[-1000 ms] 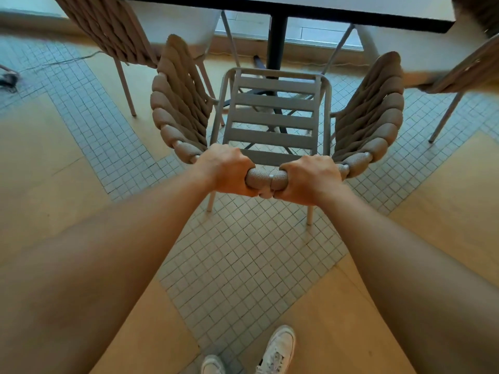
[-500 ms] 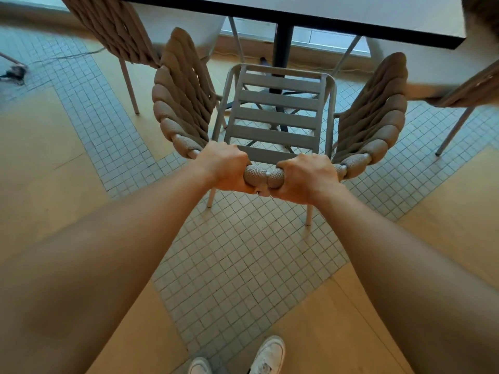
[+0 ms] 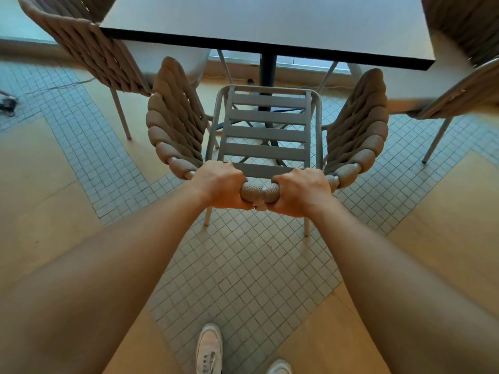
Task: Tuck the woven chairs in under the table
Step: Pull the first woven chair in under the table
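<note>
Small pale tiles and tan floor panels [image 3: 40, 184] spread beneath me, with the dark-edged counter [image 3: 270, 25] just ahead. My left hand [image 3: 220, 184] and right hand [image 3: 298, 191] sit side by side on the top rail of the woven chair [image 3: 267, 130], fingers [image 3: 226, 168] wrapped tight around its rope-covered bar. Its slatted seat faces the counter, the front edge near the dark pedestal [image 3: 268, 70]. Two more woven chairs stand at the counter's left [image 3: 89, 49] and right [image 3: 464, 90]. My white shoes [image 3: 209, 349] show below.

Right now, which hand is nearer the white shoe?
Left. The left hand grips the chair back almost straight above the white shoe; the right hand grips farther right.
</note>
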Demonstrator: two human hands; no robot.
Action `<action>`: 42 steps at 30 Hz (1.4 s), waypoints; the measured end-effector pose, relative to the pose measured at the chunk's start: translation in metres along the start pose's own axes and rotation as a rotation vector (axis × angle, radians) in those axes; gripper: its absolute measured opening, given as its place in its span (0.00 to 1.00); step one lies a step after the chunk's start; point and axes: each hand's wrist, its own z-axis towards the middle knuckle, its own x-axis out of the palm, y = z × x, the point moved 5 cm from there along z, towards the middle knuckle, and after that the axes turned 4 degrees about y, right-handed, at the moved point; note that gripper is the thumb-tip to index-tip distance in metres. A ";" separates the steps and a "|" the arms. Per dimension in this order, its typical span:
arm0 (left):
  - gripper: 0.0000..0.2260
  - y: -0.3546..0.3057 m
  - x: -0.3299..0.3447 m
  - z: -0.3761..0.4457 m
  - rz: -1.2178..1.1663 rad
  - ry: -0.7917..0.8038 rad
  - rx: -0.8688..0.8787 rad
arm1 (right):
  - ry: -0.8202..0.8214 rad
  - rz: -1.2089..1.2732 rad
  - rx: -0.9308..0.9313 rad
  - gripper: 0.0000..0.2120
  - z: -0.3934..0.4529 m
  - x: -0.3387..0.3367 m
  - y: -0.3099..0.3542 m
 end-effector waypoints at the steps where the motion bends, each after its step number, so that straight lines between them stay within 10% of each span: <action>1: 0.34 0.000 0.000 0.000 -0.004 -0.001 0.010 | 0.009 0.004 0.012 0.23 0.000 -0.001 -0.001; 13: 0.35 0.030 0.004 -0.009 -0.024 0.038 0.195 | 0.047 0.049 0.106 0.21 0.004 -0.008 0.027; 17: 0.33 0.039 0.004 -0.026 -0.115 -0.276 0.210 | -0.110 0.119 0.069 0.24 -0.004 -0.008 0.033; 20: 0.28 0.038 0.008 -0.037 -0.211 -0.574 -0.237 | -0.422 0.192 0.154 0.28 -0.017 -0.013 0.042; 27: 0.43 0.046 0.026 -0.042 -1.288 -0.788 -1.339 | -0.764 1.182 1.243 0.54 -0.025 0.018 0.052; 30: 0.44 0.049 0.032 -0.041 -1.434 -0.810 -1.419 | -0.943 1.477 1.305 0.56 -0.013 0.022 0.053; 42: 0.43 0.056 0.035 -0.041 -1.409 -0.776 -1.346 | -0.934 1.417 1.306 0.55 -0.009 0.024 0.057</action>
